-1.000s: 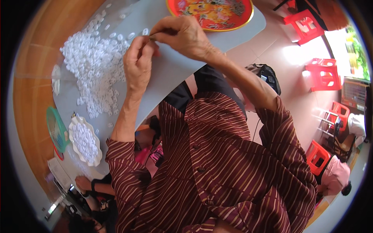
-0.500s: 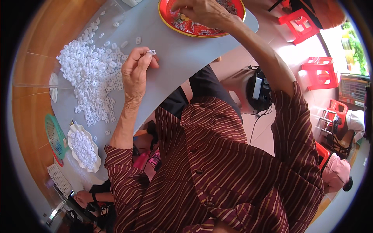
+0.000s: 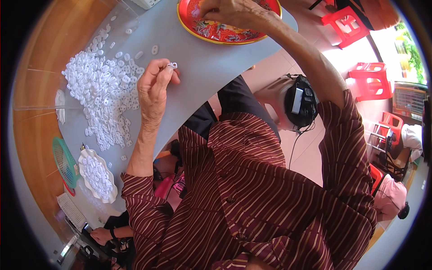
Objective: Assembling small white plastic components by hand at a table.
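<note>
1. One small white piece [image 3: 174,65], rounded, a hole showing; we record it above the bench [image 3: 198,74], pinched by the fingers [image 3: 156,67] of the left hand [image 3: 152,94].
2. Heap of white oval pieces [image 3: 96,94], loose, beside that hand.
3. Right hand [image 3: 236,13], over a red, yellow-rimmed tray [image 3: 189,20]; whether its fingers pinch anything, we cannot tell.
4. Small grey bits [image 3: 225,35], inside the tray.

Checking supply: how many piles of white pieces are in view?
2: a large pile on the grey table, a smaller one in the scalloped dish. Others may be hidden.
</note>
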Demonstrator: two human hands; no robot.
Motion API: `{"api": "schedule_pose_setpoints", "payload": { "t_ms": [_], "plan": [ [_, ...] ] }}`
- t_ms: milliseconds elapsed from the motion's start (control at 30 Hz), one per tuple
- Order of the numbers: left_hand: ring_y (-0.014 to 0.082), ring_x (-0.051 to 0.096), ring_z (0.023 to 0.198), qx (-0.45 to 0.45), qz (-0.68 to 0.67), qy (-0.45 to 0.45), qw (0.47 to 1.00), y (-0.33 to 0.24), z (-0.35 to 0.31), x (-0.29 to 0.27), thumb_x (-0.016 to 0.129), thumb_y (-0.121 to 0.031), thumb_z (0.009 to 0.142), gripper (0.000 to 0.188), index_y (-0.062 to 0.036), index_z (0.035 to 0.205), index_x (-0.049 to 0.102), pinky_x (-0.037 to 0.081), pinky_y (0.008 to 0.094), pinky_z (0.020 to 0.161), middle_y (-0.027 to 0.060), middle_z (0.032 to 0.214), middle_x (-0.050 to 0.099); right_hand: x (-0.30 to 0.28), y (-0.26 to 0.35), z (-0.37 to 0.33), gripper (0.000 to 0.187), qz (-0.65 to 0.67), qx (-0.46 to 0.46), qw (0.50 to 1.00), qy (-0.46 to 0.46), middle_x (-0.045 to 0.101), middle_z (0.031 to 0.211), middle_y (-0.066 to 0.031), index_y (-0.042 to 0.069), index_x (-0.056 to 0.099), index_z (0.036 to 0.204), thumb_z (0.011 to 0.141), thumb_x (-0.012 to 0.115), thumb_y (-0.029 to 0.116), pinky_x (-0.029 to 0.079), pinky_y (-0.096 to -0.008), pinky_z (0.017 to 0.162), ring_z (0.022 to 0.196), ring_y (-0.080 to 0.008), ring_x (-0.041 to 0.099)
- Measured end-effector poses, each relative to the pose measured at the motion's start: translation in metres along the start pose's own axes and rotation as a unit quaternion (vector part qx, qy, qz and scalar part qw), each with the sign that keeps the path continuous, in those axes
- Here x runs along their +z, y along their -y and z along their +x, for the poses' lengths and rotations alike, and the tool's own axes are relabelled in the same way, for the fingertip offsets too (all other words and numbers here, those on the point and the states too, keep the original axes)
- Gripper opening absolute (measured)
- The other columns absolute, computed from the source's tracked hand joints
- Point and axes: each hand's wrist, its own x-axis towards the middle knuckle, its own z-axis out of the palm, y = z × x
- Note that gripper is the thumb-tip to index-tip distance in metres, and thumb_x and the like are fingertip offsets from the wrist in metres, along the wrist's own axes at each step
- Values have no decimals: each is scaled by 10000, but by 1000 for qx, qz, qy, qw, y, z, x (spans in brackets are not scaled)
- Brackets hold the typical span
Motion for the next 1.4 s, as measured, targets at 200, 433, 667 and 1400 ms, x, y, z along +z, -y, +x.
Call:
{"api": "schedule_pose_setpoints", "payload": {
  "t_ms": [200,433,667,1400],
  "plan": [
    [94,504,738,-2,11,-8,1000,2,-4,-3,518,-132,905,164,7,958,586,409,235,741,36,742,557,34,-11,17,132,-137,19,986,98,576,602,-161,-45,580,657,752,531,33,464,-407,539,564,-289,569],
    [82,547,682,20,21,-16,999,1,-3,0,538,-129,900,126,-15,897,592,431,222,677,28,734,593,31,-15,21,147,-261,-76,960,62,574,587,-177,-62,588,648,747,560,43,440,-380,479,528,-261,560],
    [88,515,699,-6,11,2,1000,0,-1,-1,514,-126,899,140,-2,897,579,417,223,696,47,770,584,12,0,1,159,7,119,990,-71,613,627,-128,-46,628,719,700,664,108,458,-324,515,561,-188,571],
    [63,462,586,44,95,41,994,2,-1,-6,511,-198,894,207,-10,882,596,385,231,549,-5,637,547,88,65,-45,176,462,159,872,-43,632,819,-11,17,601,1044,870,579,37,482,-228,721,761,-71,579]
  ]
}}
